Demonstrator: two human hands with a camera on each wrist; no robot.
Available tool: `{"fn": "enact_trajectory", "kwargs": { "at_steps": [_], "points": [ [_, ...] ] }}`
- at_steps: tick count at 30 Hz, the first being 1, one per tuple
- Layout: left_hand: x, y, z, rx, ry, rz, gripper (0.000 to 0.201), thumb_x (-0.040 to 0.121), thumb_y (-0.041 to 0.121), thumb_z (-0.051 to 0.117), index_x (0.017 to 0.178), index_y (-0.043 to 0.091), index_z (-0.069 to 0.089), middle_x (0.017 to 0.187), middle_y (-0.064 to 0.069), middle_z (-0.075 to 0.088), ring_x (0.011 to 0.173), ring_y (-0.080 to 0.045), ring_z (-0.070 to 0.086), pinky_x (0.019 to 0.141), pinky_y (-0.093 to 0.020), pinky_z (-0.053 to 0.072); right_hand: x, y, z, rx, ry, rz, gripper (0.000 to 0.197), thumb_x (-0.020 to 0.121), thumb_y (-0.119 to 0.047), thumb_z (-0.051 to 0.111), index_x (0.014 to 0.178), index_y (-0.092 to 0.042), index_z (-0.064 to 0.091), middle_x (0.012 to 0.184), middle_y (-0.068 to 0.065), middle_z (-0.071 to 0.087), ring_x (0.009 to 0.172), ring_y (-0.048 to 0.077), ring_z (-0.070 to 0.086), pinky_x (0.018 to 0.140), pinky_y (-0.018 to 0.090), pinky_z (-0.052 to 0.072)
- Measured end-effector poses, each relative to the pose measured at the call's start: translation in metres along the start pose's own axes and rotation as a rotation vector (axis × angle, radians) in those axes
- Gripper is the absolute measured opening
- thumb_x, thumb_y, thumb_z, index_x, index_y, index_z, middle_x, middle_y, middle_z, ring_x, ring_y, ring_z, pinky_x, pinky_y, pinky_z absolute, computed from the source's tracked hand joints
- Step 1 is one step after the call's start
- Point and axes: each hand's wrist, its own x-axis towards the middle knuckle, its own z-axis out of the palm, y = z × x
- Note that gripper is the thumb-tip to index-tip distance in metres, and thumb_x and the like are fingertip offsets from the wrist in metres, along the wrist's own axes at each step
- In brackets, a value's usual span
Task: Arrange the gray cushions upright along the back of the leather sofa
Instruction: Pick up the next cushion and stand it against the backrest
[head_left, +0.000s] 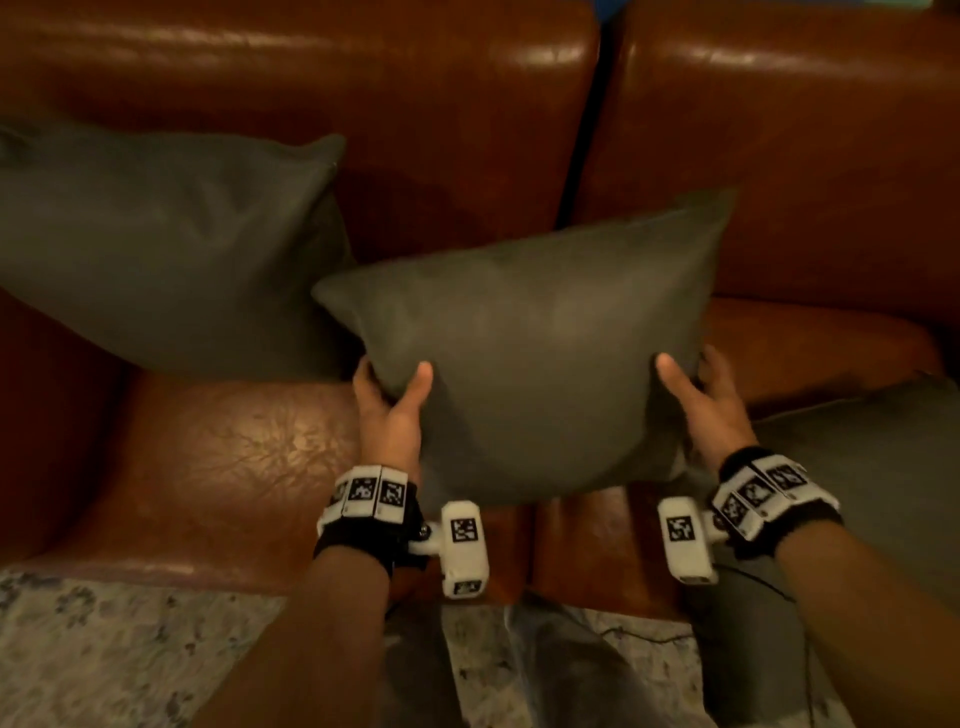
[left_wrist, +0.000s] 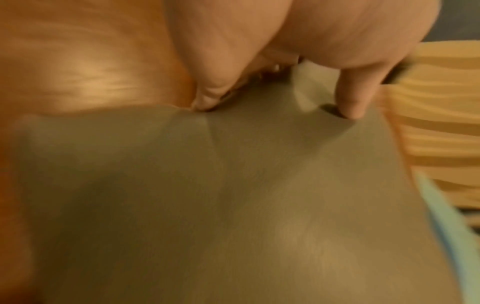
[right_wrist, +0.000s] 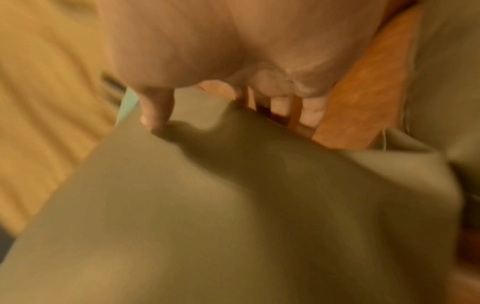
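Note:
I hold a gray cushion (head_left: 535, 343) in the air over the seat of the brown leather sofa (head_left: 441, 130), tilted, near the gap between its two back sections. My left hand (head_left: 389, 405) grips its left edge, thumb on the front face and fingers behind. My right hand (head_left: 701, 395) grips the right edge the same way. Both wrist views are blurred: the cushion (left_wrist: 207, 195) (right_wrist: 207, 205) fills them, with a thumb pressed into the fabric. A second gray cushion (head_left: 171, 249) leans upright against the sofa back at the left.
A third gray cushion (head_left: 872, 467) lies on the seat at the right edge, partly behind my right wrist. A patterned rug (head_left: 104, 654) covers the floor in front of the sofa. Bare seat leather (head_left: 234, 457) shows under the held cushion's left side.

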Motion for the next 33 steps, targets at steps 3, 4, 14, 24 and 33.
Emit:
{"fn": "enact_trajectory", "kwargs": {
  "at_steps": [3,4,14,24,33],
  "points": [
    [0.017,0.046,0.027,0.094,-0.124,0.195,0.081,0.078,0.023,0.072,0.148,0.027,0.032,0.147,-0.001,0.051,0.132,-0.023,0.053,0.111,-0.046,0.044,0.009,-0.017,-0.008,0.161,0.02,-0.046,0.101,0.05,-0.073,0.078,0.139,-0.048,0.036,0.144,-0.009,0.051,0.129,0.021,0.053,0.108,0.052,0.043],
    [0.022,0.06,0.033,0.147,-0.158,0.247,0.083,0.078,0.023,0.073,0.149,0.024,0.031,0.148,-0.003,0.05,0.134,-0.024,0.052,0.112,-0.048,0.043,0.013,-0.021,-0.007,0.197,0.018,-0.06,0.097,0.055,-0.069,0.079,0.139,-0.049,0.036,0.144,-0.008,0.052,0.128,0.021,0.054,0.107,0.053,0.044],
    [0.067,0.104,0.055,0.385,-0.239,0.078,0.067,0.093,0.035,0.06,0.152,0.036,0.028,0.148,0.006,0.046,0.125,-0.02,0.049,0.097,-0.039,0.041,0.044,-0.05,0.024,0.249,0.073,0.049,0.118,0.038,-0.072,0.082,0.14,-0.033,0.038,0.138,-0.004,0.056,0.123,0.024,0.058,0.103,0.053,0.047],
    [0.076,0.115,0.066,0.321,-0.216,-0.032,0.062,0.096,0.046,0.051,0.152,0.033,0.029,0.151,0.003,0.044,0.128,-0.021,0.047,0.094,-0.041,0.042,0.053,-0.069,0.04,0.132,0.062,0.096,0.096,0.064,-0.067,0.072,0.145,-0.033,0.032,0.148,0.0,0.047,0.131,0.029,0.049,0.102,0.051,0.046],
    [0.048,0.035,0.014,0.726,-0.046,0.128,0.011,0.09,0.017,0.063,0.081,0.023,0.061,0.093,-0.017,0.065,0.09,-0.035,0.065,0.089,-0.054,0.056,-0.019,0.024,-0.012,0.23,0.222,0.174,0.036,0.075,-0.032,0.076,0.108,-0.033,0.06,0.119,0.009,0.064,0.096,0.023,0.064,0.086,0.045,0.056]
  ]
}}
